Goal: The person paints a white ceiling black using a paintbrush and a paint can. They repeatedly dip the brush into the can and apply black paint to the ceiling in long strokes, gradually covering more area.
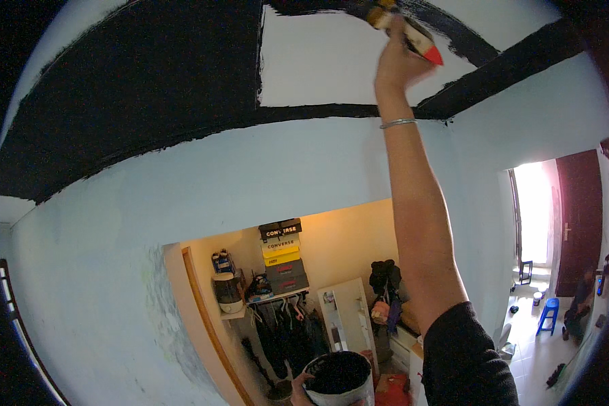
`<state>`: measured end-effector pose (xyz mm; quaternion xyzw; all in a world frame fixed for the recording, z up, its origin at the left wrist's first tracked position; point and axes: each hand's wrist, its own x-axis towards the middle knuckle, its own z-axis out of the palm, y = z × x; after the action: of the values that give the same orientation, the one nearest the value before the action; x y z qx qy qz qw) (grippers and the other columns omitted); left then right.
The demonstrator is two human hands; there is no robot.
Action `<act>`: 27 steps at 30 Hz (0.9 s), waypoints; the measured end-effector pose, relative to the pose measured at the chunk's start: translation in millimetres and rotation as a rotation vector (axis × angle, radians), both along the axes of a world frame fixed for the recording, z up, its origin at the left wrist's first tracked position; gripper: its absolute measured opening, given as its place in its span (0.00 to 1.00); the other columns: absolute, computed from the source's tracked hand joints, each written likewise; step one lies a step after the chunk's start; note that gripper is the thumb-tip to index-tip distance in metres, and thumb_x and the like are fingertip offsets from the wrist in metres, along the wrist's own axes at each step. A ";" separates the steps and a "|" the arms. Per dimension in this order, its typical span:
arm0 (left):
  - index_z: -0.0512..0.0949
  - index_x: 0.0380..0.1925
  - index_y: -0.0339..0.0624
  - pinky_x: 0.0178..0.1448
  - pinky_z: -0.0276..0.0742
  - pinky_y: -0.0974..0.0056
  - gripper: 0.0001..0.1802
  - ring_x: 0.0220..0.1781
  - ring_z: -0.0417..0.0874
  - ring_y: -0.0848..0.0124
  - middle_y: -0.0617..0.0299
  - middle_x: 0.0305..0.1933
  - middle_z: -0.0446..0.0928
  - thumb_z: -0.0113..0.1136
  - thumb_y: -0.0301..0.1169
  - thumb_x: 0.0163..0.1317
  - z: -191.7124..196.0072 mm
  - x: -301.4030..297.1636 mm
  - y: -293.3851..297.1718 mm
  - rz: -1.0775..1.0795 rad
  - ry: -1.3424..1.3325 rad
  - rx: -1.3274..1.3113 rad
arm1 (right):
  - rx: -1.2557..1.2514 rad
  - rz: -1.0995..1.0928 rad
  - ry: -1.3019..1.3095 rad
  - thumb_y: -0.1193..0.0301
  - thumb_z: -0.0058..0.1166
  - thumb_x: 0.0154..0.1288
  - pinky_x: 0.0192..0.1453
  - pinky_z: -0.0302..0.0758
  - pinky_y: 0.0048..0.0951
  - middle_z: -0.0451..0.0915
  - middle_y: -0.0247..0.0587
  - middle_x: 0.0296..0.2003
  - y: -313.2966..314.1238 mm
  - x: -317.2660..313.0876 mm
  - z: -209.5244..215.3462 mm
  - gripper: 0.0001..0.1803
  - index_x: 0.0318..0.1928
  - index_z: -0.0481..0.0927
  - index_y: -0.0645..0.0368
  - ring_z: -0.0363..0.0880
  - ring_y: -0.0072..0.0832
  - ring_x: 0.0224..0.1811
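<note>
Right hand (396, 59): raised overhead, fingers closed around a paintbrush (413, 34) with a red-tipped handle, bristles against the ceiling (318, 61), part white, part black. Silver bracelet (397, 123) on that wrist. Left hand (298, 396): low, gripping a paint bucket (338, 379) of black paint, fingers mostly hidden.

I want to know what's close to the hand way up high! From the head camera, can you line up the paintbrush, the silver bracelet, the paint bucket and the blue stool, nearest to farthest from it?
1. Paintbrush: in the right hand's grip, at the ceiling.
2. Silver bracelet: on that wrist, just below.
3. Paint bucket: low down, held by the left hand.
4. Blue stool: on the floor, far right.
</note>
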<state>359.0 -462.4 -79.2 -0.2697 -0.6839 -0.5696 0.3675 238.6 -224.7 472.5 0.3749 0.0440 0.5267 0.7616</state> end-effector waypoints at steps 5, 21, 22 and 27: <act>0.58 0.74 0.35 0.64 0.74 0.42 0.61 0.66 0.77 0.47 0.41 0.66 0.74 0.83 0.49 0.46 4.6 5.1 4.1 0.035 -0.052 -0.045 | 0.112 0.074 0.185 0.66 0.75 0.63 0.49 0.83 0.28 0.88 0.44 0.41 -22.9 12.6 -12.9 0.18 0.43 0.83 0.66 0.87 0.26 0.42; 0.57 0.75 0.43 0.66 0.72 0.42 0.62 0.68 0.75 0.44 0.41 0.66 0.72 0.84 0.47 0.42 2.2 -15.2 30.5 0.240 -0.280 0.009 | -0.077 0.055 0.051 0.69 0.72 0.64 0.48 0.84 0.30 0.89 0.46 0.39 68.0 -15.4 3.1 0.13 0.40 0.83 0.67 0.88 0.29 0.39; 0.57 0.75 0.43 0.66 0.72 0.42 0.62 0.67 0.75 0.44 0.41 0.67 0.72 0.84 0.47 0.42 0.8 -17.2 30.2 0.218 -0.215 -0.009 | -0.109 0.068 0.035 0.68 0.71 0.65 0.48 0.83 0.32 0.89 0.45 0.37 75.5 -19.8 -2.3 0.14 0.40 0.84 0.66 0.88 0.30 0.38; 0.59 0.74 0.42 0.65 0.72 0.41 0.61 0.67 0.75 0.44 0.40 0.66 0.72 0.84 0.49 0.42 -8.6 -27.4 27.2 0.225 -0.147 -0.082 | -0.425 -0.030 -0.242 0.54 0.68 0.68 0.54 0.76 0.44 0.88 0.43 0.39 71.2 -23.9 -8.8 0.23 0.39 0.83 0.66 0.86 0.37 0.43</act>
<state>331.6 -435.2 -87.7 -0.1636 -0.7576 -0.5147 0.3665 214.7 -153.5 463.8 0.1408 0.0566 0.5352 0.8310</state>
